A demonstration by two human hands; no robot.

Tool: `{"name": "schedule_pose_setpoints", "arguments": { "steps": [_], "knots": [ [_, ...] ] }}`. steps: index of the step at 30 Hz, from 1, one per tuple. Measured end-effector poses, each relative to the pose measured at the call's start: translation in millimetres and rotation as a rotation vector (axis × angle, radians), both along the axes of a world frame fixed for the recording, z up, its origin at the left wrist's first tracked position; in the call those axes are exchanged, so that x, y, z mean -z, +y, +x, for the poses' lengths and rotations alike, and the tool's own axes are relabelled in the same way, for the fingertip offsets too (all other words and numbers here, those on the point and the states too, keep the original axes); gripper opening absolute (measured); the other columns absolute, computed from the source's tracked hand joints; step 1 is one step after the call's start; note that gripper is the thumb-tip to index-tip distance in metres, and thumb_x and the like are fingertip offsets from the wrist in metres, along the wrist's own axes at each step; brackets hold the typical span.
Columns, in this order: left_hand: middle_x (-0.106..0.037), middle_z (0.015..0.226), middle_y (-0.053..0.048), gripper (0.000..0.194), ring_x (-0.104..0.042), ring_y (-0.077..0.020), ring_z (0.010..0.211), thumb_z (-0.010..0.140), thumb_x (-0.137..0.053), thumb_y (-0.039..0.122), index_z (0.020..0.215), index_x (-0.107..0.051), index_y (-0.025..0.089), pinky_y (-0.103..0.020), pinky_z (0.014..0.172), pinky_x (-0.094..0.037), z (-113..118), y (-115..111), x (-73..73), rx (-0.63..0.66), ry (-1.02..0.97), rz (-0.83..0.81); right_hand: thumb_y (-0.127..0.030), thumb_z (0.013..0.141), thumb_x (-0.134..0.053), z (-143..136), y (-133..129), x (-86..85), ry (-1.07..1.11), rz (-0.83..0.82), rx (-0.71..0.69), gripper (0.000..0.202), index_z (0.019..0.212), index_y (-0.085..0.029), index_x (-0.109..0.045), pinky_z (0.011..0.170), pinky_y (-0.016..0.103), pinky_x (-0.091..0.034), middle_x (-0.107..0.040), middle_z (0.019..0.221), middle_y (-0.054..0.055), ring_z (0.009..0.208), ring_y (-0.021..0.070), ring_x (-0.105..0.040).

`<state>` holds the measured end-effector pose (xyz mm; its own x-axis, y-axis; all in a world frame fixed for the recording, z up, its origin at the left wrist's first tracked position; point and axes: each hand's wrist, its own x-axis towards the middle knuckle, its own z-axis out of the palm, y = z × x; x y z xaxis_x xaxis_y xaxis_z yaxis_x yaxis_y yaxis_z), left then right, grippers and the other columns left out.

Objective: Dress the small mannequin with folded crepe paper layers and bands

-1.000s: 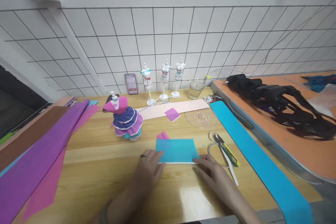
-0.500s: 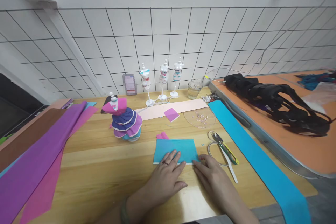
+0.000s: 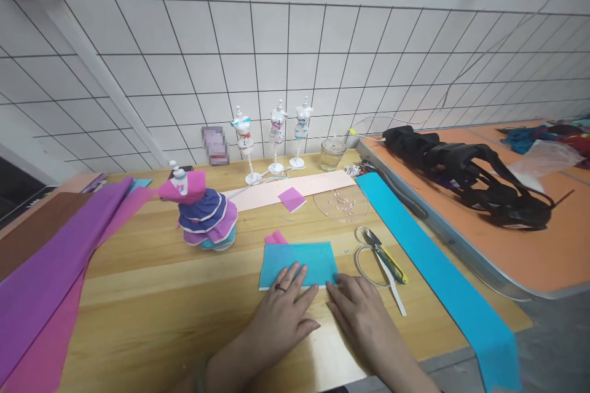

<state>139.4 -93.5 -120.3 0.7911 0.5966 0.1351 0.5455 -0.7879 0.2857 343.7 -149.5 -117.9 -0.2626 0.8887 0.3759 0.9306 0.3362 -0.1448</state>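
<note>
A turquoise piece of crepe paper [image 3: 302, 258] with a thin white strip along its near edge lies flat on the wooden table. My left hand [image 3: 283, 307] rests on its near part, fingers spread and palm down, a dark ring on one finger. At the paper's near right corner is my right hand [image 3: 359, 313], its fingers laid along the edge and table; its palm side is hidden. Beyond the paper's left top edge sits a small pink scrap [image 3: 275, 237]. Scissors [image 3: 380, 252] lie to the right, beside a roll of white tape [image 3: 369, 267] with a loose end.
A small dress form in a ruffled paper dress [image 3: 207, 215] stands left. Three white dress forms [image 3: 277, 135] and a glass [image 3: 332, 155] stand by the wall. Clear beads lie on a round plate [image 3: 318, 206]. Long paper strips [image 3: 428, 258] flank both sides.
My view has shifted slightly, so everything sits farther left in the picture. My right hand's fingers lie flatter by the paper's corner; my left hand stays on the paper.
</note>
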Motion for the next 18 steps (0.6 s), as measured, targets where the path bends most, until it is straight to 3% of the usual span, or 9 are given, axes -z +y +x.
{"name": "schedule_pose_setpoints", "arguments": {
  "steps": [6,18],
  "knots": [
    [-0.037,0.147,-0.011,0.055,-0.029,-0.0296,0.137,0.089,-0.045,0.051,0.138,-0.041,0.027,-0.048,0.109,-0.030,1,0,-0.3,-0.003,0.021,-0.009,-0.021,0.094,-0.041,-15,0,3.4,0.017,0.041,-0.007,0.027,0.112,-0.015,-0.061,0.077,0.041,-0.043,-0.063,0.104,0.013,0.093,0.0260,-0.054],
    [-0.037,0.147,-0.013,0.052,-0.030,-0.0309,0.137,0.087,-0.050,0.048,0.134,-0.046,0.025,-0.049,0.108,-0.032,2,0,-2.5,0.001,0.051,0.011,-0.022,0.092,-0.047,3,-10,8.2,0.032,0.015,0.054,0.026,0.114,-0.011,-0.059,0.085,0.043,-0.041,-0.064,0.109,0.014,0.102,0.0269,-0.054]
  ]
}}
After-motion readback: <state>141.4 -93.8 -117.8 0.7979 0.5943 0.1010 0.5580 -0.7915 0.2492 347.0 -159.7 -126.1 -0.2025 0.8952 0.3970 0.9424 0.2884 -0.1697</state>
